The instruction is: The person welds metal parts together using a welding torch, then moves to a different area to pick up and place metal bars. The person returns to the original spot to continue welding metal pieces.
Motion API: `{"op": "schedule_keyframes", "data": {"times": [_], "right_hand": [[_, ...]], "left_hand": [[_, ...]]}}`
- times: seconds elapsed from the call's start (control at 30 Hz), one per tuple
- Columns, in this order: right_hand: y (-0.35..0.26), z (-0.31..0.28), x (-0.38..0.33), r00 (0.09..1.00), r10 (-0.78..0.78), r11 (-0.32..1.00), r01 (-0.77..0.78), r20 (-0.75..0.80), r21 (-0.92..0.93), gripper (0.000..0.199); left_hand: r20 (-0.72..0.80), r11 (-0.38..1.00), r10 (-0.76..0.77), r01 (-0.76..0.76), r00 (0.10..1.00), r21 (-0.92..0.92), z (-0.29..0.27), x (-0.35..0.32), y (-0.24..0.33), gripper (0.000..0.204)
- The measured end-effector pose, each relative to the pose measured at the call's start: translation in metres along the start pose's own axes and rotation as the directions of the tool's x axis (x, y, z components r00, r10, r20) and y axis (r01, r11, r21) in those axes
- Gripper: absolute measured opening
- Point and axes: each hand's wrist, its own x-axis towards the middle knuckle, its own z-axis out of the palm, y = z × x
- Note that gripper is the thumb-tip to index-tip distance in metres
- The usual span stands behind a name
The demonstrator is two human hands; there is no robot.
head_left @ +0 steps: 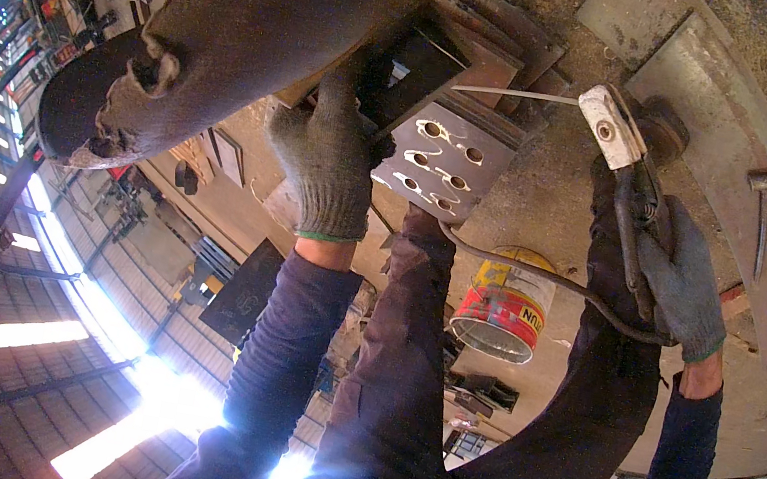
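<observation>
My left hand [320,163], in a grey knit glove, is closed at the edge of a large brown, ragged-edged welding shield [267,27]. A black framed window [416,77] sits beside my fingers, which are partly hidden. My gloved right hand [687,275] is wrapped round an electrode holder [629,215] with a worn white head [611,127]. From that head a thin welding rod [519,94] points left, its tip near the black window. Below the rod lies a grey steel plate [442,161] with several round holes, marked with white lines.
Flat steel plates [504,36] are stacked beyond the holed plate. A yellow and red bucket [504,305] stands between my legs, with the cable [541,269] passing over it. To the right, a hammer [762,222] rests on a long curved steel plate [727,125].
</observation>
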Motion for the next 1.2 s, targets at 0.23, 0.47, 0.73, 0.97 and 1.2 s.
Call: {"op": "schedule_keyframes", "data": {"times": [0.23, 0.47, 0.73, 0.97, 1.2], "right_hand": [[0.009, 0.003, -0.001, 0.994, -0.052, 0.995, 0.044, -0.091, -0.089, 0.064], [0.009, -0.001, -0.001, 0.999, -0.014, 0.994, 0.009, -0.046, -0.111, 0.063], [0.013, -0.005, 0.004, 0.998, 0.059, 0.99, -0.056, 0.02, -0.126, 0.067], [-0.008, -0.007, 0.002, 0.989, 0.141, 0.984, -0.134, 0.051, -0.119, 0.068], [-0.006, -0.003, 0.0, 0.998, 0.031, 0.986, -0.022, 0.053, -0.168, 0.063]], "left_hand": [[0.009, 0.994, 0.033, -0.032, 0.999, -0.105, 0.009, -0.002, -0.019, 0.026], [-0.067, 0.981, 0.179, -0.184, 0.982, -0.066, 0.019, 0.002, -0.045, 0.04], [-0.078, 0.981, 0.178, -0.183, 0.981, -0.059, 0.019, 0.002, -0.057, 0.045], [-0.063, 0.984, 0.168, -0.171, 0.984, -0.049, 0.02, -0.003, -0.053, 0.049], [-0.035, 0.987, 0.161, -0.161, 0.986, 0.005, 0.018, -0.006, -0.044, 0.038]]}}
